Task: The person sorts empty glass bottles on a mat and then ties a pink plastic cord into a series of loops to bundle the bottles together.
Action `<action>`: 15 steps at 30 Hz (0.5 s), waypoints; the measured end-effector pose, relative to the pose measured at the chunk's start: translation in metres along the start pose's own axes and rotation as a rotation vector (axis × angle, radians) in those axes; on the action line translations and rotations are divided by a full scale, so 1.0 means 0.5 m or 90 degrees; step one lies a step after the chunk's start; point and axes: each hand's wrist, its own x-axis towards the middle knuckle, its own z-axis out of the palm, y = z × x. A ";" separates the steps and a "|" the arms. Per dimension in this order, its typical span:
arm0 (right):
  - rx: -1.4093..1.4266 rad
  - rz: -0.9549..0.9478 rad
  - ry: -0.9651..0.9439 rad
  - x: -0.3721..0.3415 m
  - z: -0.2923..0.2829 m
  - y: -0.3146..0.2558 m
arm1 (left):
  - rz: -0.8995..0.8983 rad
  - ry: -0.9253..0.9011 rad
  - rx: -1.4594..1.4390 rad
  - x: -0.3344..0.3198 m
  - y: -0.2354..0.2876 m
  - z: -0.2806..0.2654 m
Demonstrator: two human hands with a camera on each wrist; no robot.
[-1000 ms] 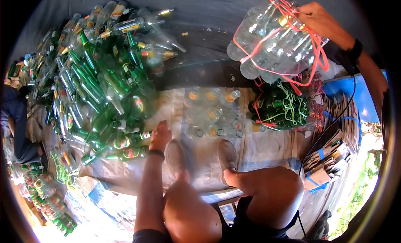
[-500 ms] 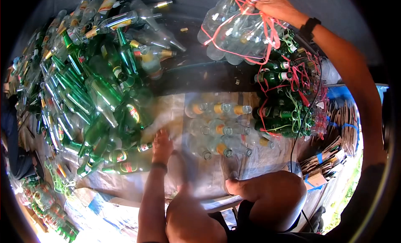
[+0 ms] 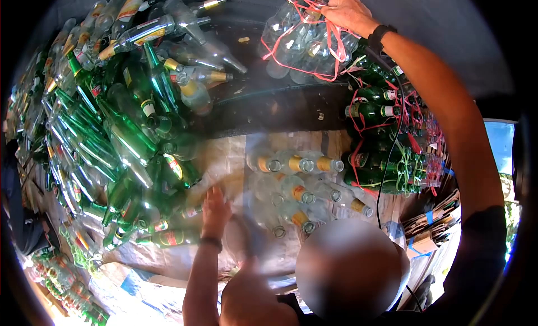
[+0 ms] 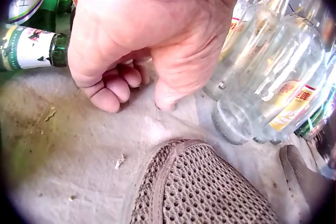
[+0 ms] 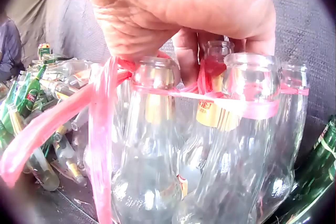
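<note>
At the back right in the head view, my right hand [image 3: 347, 13] grips a bundle of clear glass bottles [image 3: 307, 54] at its necks. Pink plastic string [image 5: 100, 145] ties the bottles together. In the right wrist view the fingers reach down among the bottle mouths, partly hidden behind them. My left hand [image 3: 216, 214] hangs loosely curled over the floor sheet, holding nothing. In the left wrist view it is above a mesh shoe [image 4: 202, 187], between a labelled green bottle [image 4: 34, 48] and upright clear bottles [image 4: 283, 77].
A large heap of loose green and clear bottles [image 3: 117, 130] fills the left side. Tied bundles of green bottles [image 3: 381, 141] stand at the right, with a black cable [image 3: 386, 186] across them. Stacked cardboard [image 3: 431, 219] lies behind these. Another person's dark clothing [image 3: 22, 203] shows at the left edge.
My right hand has carried the clear bottle bundle leftward, exposing more of the green bundles. The left hand stays nearly in place. The head view has shifted, with the standing bottles now lower in it.
</note>
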 end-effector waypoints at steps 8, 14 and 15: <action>-0.038 0.108 0.017 0.058 0.074 0.048 | 0.025 0.101 -0.028 0.004 -0.013 0.026; -0.001 0.177 0.001 0.049 0.094 0.051 | 0.033 0.114 -0.032 0.002 -0.012 0.026; 0.000 0.187 0.009 0.046 0.105 0.052 | 0.021 0.107 -0.038 0.001 -0.010 0.025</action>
